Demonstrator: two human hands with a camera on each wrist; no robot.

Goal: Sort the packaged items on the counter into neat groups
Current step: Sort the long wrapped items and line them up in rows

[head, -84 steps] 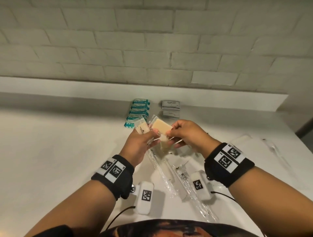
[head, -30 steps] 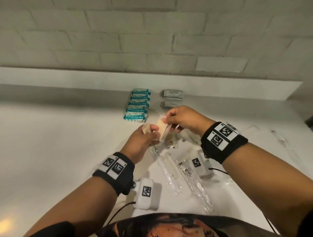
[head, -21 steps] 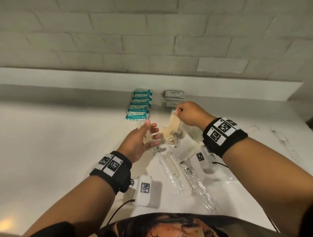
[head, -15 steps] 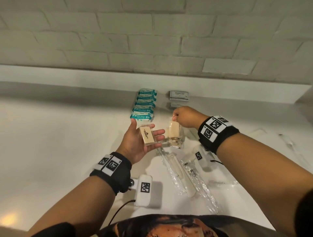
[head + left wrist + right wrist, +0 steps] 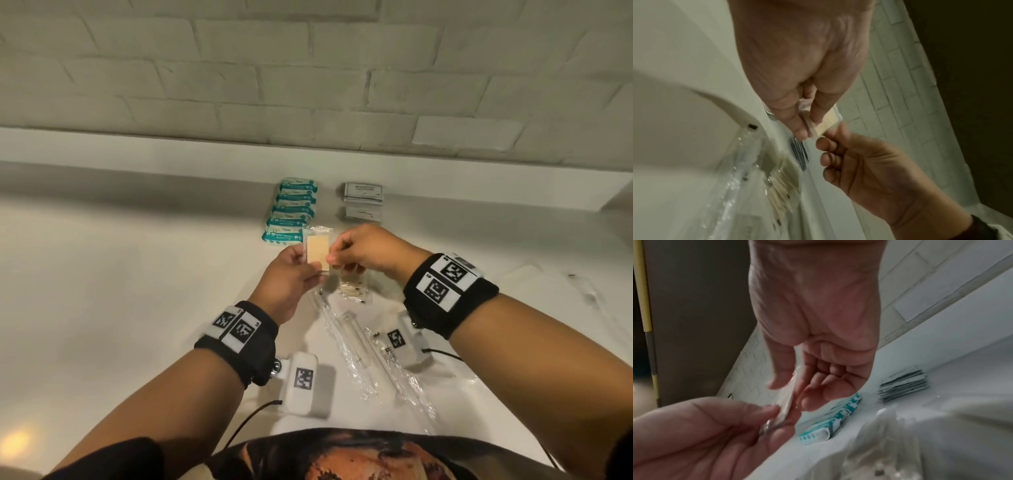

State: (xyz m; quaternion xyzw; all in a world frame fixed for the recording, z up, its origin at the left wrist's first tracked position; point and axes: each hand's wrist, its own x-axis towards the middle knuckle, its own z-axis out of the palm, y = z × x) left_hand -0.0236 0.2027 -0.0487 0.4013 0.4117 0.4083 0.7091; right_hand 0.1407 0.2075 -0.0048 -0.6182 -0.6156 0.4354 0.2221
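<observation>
Print on the teal packets (image 5: 292,219) and grey sachets (image 5: 363,195) is illegible.

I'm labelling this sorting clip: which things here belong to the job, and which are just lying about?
Part of the job:
- beige pad in a clear wrapper, held by both hands
- row of teal-and-white packets
- stack of grey sachets
- pile of beige wrapped pads
- long clear-wrapped syringes

Lying about:
- none visible on the white counter

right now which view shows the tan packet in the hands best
The head view: the tan packet faces the camera flat, held above the counter between the left hand and right hand. The left wrist view shows only a tan corner between fingertips. The right wrist view shows it edge-on, a thin clear sliver.
</observation>
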